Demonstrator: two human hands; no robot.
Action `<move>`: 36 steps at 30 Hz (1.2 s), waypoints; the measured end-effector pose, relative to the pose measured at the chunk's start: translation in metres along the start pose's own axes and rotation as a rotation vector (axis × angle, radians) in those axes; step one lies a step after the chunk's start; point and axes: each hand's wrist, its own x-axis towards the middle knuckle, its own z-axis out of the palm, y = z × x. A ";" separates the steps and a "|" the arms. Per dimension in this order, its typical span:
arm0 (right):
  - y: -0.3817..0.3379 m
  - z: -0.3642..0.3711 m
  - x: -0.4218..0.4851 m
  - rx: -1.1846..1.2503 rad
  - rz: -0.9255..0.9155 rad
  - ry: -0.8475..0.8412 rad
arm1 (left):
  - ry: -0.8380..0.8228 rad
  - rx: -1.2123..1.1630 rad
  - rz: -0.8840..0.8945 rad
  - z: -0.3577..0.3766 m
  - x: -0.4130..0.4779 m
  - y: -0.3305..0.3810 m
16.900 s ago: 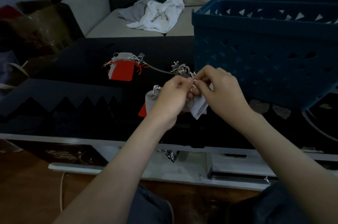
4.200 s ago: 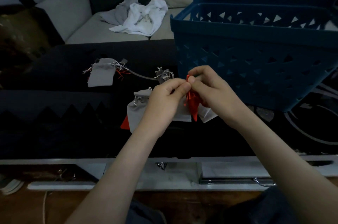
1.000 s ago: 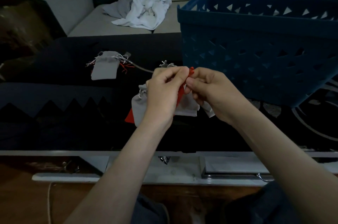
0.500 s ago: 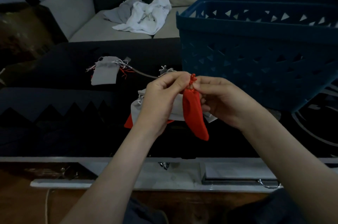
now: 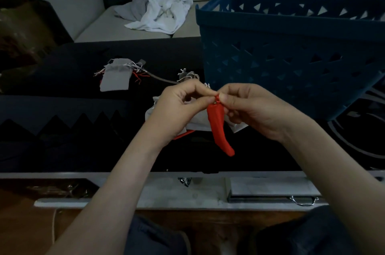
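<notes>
A small red drawstring pouch (image 5: 218,127) hangs over the dark table (image 5: 62,125). My left hand (image 5: 179,108) and my right hand (image 5: 250,108) both pinch its gathered top, fingertips almost touching. Beneath my hands lies a small heap of grey pouches (image 5: 198,121) with a red one showing under its edge. Another grey pouch (image 5: 115,77) with loose white and red strings lies further left on the table.
A large blue plastic basket (image 5: 291,50) stands on the table at the right, close behind my right hand. White and grey cloths (image 5: 160,13) lie on the sofa beyond. A lower shelf with a dark book (image 5: 270,192) sits near my knees.
Over the last second the red pouch has dropped out from between my hands and now hangs full length from its pinched top. Earlier I held a grey pouch.
</notes>
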 end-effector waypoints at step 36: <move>0.004 0.014 0.014 -0.368 -0.033 0.332 | 0.263 0.712 0.051 0.025 0.000 -0.005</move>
